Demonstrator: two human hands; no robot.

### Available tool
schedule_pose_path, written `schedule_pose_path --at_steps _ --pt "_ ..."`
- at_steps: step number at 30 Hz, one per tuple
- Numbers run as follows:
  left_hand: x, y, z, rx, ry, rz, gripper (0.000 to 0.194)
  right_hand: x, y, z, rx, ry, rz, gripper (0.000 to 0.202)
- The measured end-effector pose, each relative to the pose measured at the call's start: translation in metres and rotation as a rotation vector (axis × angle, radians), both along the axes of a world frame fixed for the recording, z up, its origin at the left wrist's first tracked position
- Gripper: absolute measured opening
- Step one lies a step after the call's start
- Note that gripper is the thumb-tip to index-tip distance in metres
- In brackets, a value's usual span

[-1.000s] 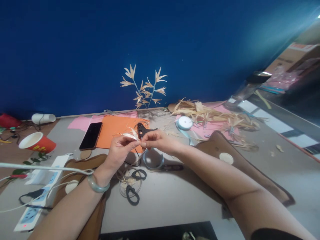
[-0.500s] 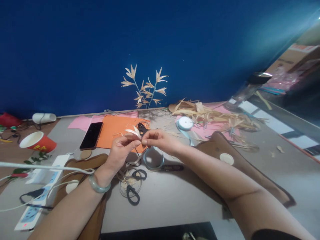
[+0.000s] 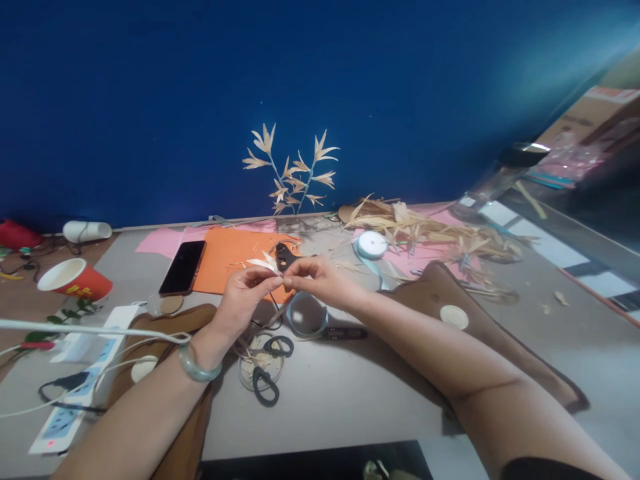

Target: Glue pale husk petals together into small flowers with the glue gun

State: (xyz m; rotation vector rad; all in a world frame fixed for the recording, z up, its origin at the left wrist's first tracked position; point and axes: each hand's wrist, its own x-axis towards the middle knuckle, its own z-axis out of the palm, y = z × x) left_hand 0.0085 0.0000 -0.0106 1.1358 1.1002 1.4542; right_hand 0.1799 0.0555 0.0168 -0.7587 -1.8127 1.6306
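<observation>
Between my two hands is a small pale flower [image 3: 266,261] with pointed petals, like those on the branch behind. My left hand [image 3: 249,291], with a bangle on its wrist, pinches the flower's base between thumb and finger. Fingertips touching the left ones, my right hand [image 3: 313,280] is closed in a pinch at the same base; what exactly lies in it is hidden. Just beyond the hands is a black-handled tool [image 3: 285,255] on the orange sheet [image 3: 220,243]. Black-handled scissors [image 3: 266,385] lie nearer me, beside a clear round container [image 3: 306,315].
A branch of dried flowers [image 3: 299,175] stands against the blue wall. Dried husks [image 3: 415,230] and a ribbon spool [image 3: 371,245] lie to the right. At left are a phone [image 3: 183,268], a paper cup [image 3: 75,280] and a power strip [image 3: 83,387]. Brown cushions [image 3: 470,320] lie under my forearms.
Both hands stay together around the flower's base, with only a slight shift of the fingers. The flower tips a little lower to the left. The view has moved slightly.
</observation>
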Motion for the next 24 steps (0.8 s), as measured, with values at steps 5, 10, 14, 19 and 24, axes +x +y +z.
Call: schedule_pose_path --at_steps 5,10,14,19,24 --pt "0.001 -0.001 -0.001 0.002 -0.013 0.010 0.011 -0.004 -0.005 -0.003 0.011 -0.014 -0.038 0.021" --pt "-0.001 -0.001 0.003 0.013 -0.031 0.082 0.012 -0.004 -0.004 -0.004 0.126 -0.088 -0.075 0.017" --pt "-0.008 0.006 0.004 0.060 -0.020 0.237 0.014 -0.005 -0.005 -0.015 0.425 -0.234 0.003 0.012" --pt "-0.012 0.011 0.001 0.074 -0.055 0.280 0.016 -0.013 -0.014 -0.040 0.961 -0.507 0.185 0.012" --pt "-0.009 0.010 0.000 0.062 -0.054 0.270 0.019 -0.022 -0.018 -0.053 1.099 -0.608 0.228 0.021"
